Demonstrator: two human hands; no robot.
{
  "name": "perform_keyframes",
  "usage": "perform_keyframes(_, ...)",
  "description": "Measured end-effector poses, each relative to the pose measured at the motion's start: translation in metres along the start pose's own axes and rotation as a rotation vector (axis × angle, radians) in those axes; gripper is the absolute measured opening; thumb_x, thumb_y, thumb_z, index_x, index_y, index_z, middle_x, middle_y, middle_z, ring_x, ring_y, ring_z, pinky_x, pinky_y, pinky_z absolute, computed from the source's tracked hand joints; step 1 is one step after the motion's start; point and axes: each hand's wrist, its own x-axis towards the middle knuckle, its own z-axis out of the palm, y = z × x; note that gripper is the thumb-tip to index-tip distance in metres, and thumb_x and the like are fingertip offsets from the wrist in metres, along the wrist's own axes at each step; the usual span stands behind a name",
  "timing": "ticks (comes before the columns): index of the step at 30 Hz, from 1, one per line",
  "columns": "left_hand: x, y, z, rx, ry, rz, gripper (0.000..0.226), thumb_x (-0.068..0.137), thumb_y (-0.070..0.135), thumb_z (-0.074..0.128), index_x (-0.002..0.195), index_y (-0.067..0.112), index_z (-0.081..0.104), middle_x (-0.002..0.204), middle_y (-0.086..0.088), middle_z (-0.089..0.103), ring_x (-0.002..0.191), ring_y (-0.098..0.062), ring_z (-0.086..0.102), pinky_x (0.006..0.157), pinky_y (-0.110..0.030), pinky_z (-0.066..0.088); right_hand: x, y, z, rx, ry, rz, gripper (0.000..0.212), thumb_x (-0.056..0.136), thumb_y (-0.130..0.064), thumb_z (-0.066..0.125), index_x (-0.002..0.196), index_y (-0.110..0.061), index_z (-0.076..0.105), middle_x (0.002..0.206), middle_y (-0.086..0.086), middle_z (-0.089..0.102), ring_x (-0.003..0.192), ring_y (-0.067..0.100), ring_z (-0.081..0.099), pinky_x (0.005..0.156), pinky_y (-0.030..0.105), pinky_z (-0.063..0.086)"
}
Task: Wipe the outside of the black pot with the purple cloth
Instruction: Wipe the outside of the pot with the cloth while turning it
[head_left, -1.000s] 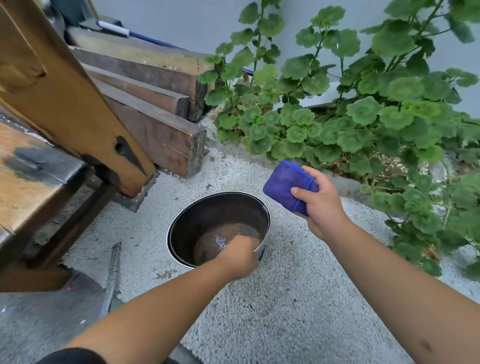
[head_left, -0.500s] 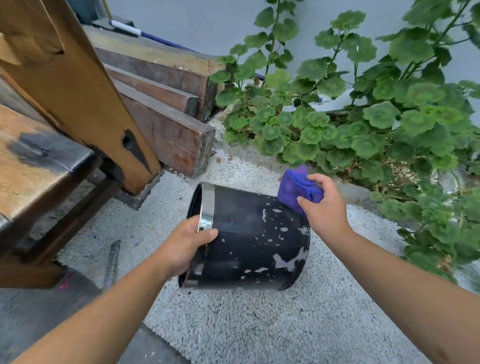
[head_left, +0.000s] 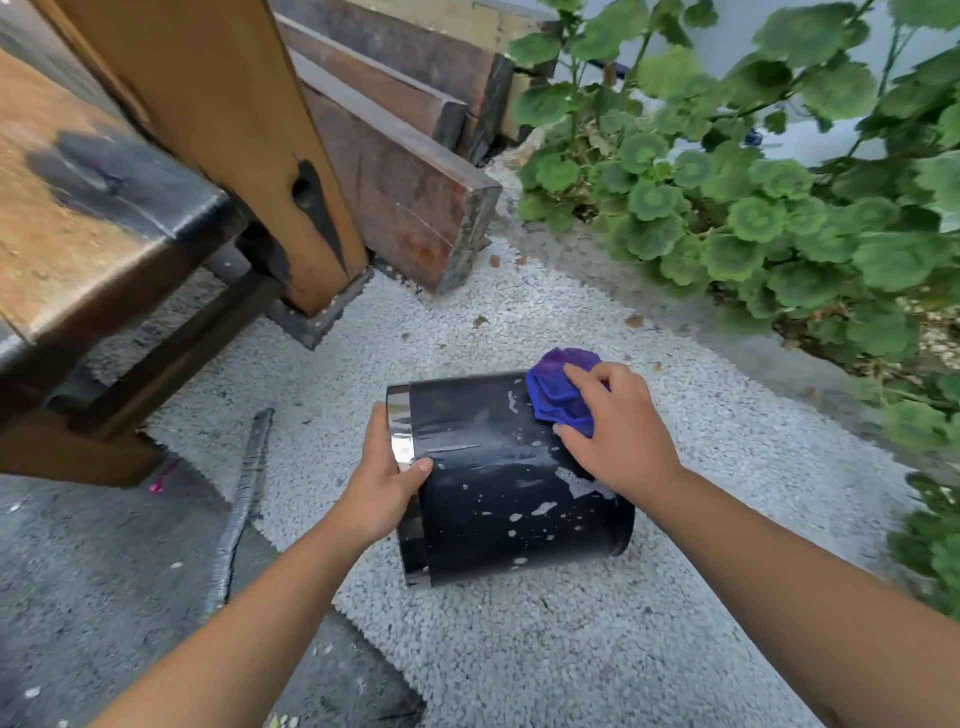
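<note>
Pale gravel ground (head_left: 519, 649) is taking up most of the view, giving way to dark pavement (head_left: 93, 597) at lower left; a worn wooden bench (head_left: 88, 223) with a slanted post is filling the upper left, stacked timber beams (head_left: 405, 171) are lying behind it, and a round-leaved green plant (head_left: 753, 197) is spreading across the upper right; the black pot (head_left: 498, 499) is lying on its side on the gravel at centre, its chrome-rimmed mouth facing left and its base to the right, pale splashes dotting its outer wall; the right hand (head_left: 618, 431) is pressing the purple cloth (head_left: 558, 389) against the pot's upper wall near the base end, fingers curled over the bunched fabric; the left hand (head_left: 387, 478) is gripping the pot's rim, thumb lying across the outside wall, other fingers hidden at the mouth; a dark metal bar (head_left: 244, 499) is lying at the gravel's edge, left of the pot, apart from it.
</note>
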Motion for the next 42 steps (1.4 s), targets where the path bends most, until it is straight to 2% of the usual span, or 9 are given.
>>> perform_keyframes(5,0.006,0.002,-0.003,-0.181,0.015,-0.068,0.065,0.093,-0.004,0.054,0.136,0.043,0.043,0.129,0.009,0.062,0.12,-0.016,0.059,0.1,-0.038,0.048,0.011,-0.008,0.002,-0.003,-0.017,0.087,0.048,0.083,-0.025,0.068,0.129,-0.023,0.054,0.151,0.013,0.028,0.136,0.038,0.023,0.106,0.047,0.034)
perform_keyframes(10,0.01,0.035,0.017,-0.306,-0.088,0.005,0.076,0.087,-0.009,0.055,0.146,0.034,0.036,0.128,-0.003,0.065,0.118,-0.022,0.062,0.096,-0.034,0.051,0.009,0.007,-0.012,0.253,0.154,0.252,0.048,0.079,-0.008,0.064,0.126,-0.012,0.056,0.132,0.008,0.053,0.118,0.032,0.049,0.099,0.033,0.037)
perform_keyframes(14,0.016,0.065,0.024,-0.242,-0.198,0.072,0.078,0.086,-0.007,0.055,0.148,0.034,0.034,0.123,-0.01,0.068,0.111,-0.028,0.064,0.097,-0.037,0.05,-0.004,0.019,-0.02,0.357,0.242,0.425,0.055,0.082,-0.018,0.06,0.136,-0.025,0.051,0.125,-0.004,0.057,0.108,0.017,0.042,0.1,0.03,0.03)
perform_keyframes(21,0.013,0.088,0.039,-0.063,-0.243,0.149,0.077,0.097,-0.008,0.04,0.15,0.045,0.022,0.14,0.005,0.056,0.104,-0.019,0.063,0.097,-0.037,0.048,-0.01,0.007,-0.009,0.554,0.27,0.509,0.048,0.09,-0.036,0.06,0.136,-0.023,0.054,0.137,-0.006,0.051,0.128,0.013,0.044,0.103,0.023,0.03)
perform_keyframes(25,0.003,0.083,0.055,-0.034,-0.191,0.199,0.079,0.092,0.003,0.051,0.151,0.044,0.017,0.139,0.004,0.056,0.105,-0.016,0.066,0.091,-0.038,0.054,-0.005,-0.015,-0.011,0.476,0.261,0.388,0.054,0.087,-0.05,0.054,0.136,-0.025,0.054,0.141,-0.003,0.049,0.133,0.019,0.041,0.109,0.037,0.034)
perform_keyframes(29,0.003,0.086,0.074,0.099,-0.144,0.337,0.092,0.082,0.016,0.066,0.152,0.041,0.013,0.155,-0.001,0.032,0.142,-0.022,0.035,0.111,-0.048,0.036,0.003,-0.055,-0.016,0.435,0.287,0.208,0.06,0.084,-0.059,0.049,0.136,-0.03,0.054,0.145,-0.001,0.047,0.138,0.024,0.037,0.111,0.044,0.035)
perform_keyframes(34,0.005,0.081,0.08,0.417,-0.021,0.421,0.102,0.076,0.035,0.063,0.149,0.042,-0.007,0.159,0.021,-0.008,0.148,-0.004,-0.01,0.116,-0.013,0.005,0.002,-0.059,-0.011,0.513,0.309,0.022,0.045,0.087,-0.041,0.063,0.129,-0.027,0.062,0.146,0.007,0.047,0.139,0.031,0.036,0.112,0.045,0.034)
perform_keyframes(39,0.01,0.083,0.086,0.581,0.023,0.422,0.103,0.079,0.041,0.064,0.153,0.024,-0.006,0.16,0.01,-0.017,0.146,-0.004,-0.018,0.113,-0.011,-0.008,0.0,-0.023,0.004,0.522,0.304,0.169,0.036,0.092,-0.032,0.06,0.127,-0.025,0.064,0.147,0.005,0.047,0.141,0.028,0.034,0.111,0.046,0.034)
perform_keyframes(42,0.015,0.081,0.076,0.608,0.059,0.372,0.102,0.08,0.043,0.063,0.154,0.026,-0.007,0.16,0.015,-0.017,0.146,0.001,-0.015,0.118,-0.021,0.002,-0.011,0.007,0.02,0.491,0.3,0.266,0.036,0.094,-0.028,0.06,0.13,-0.025,0.063,0.151,0.006,0.043,0.145,0.027,0.025,0.116,0.044,0.028)
